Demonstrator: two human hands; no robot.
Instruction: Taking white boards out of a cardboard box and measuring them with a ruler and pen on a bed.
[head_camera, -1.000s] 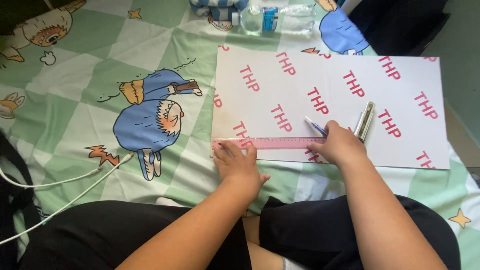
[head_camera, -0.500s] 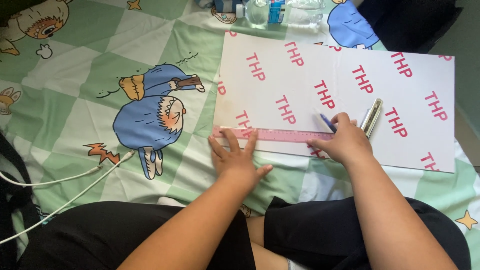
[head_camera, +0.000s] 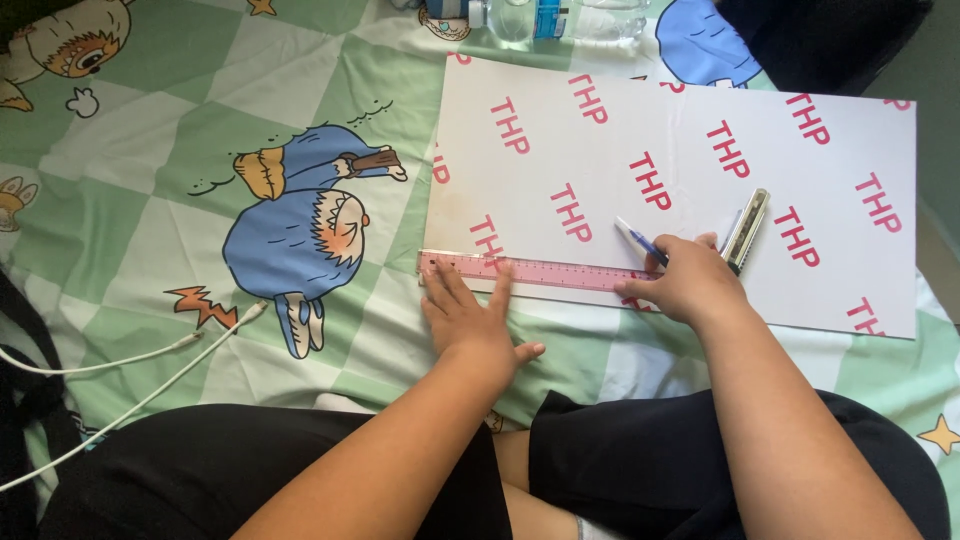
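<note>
A: Head view, the only one. Why is the left hand (head_camera: 470, 318) spread flat like that?

B: To pin the ruler (head_camera: 535, 271), I'd judge. Its fingers are splayed open, fingertips pressing on the ruler's left end, palm on the bed sheet (head_camera: 150, 200). It grips nothing; it only bears down.

A: And the ruler?

B: It lies along the near edge of the white board (head_camera: 680, 190), which is printed with red letters and rests flat on the sheet. The ruler's left end sits at the board's near left corner.

A: The right hand (head_camera: 685, 285)?

B: Closed around a blue pen (head_camera: 640, 243), whose free end sticks up and away from the hand. The fist rests at the ruler's right end, so both ends look held down.

A: What else is close by?

B: A slim metal-and-dark tool (head_camera: 746, 230) lies on the board just beside the right hand. Whether it is a knife or a clip I cannot tell.

A: Anything hidden?

B: The pen's tip is behind the fingers, so I cannot say if it touches the board. The ruler's right end is under the hand. A plastic bottle (head_camera: 560, 18) is cut off at the top edge, and white cables (head_camera: 150, 360) run out of frame at left.
</note>
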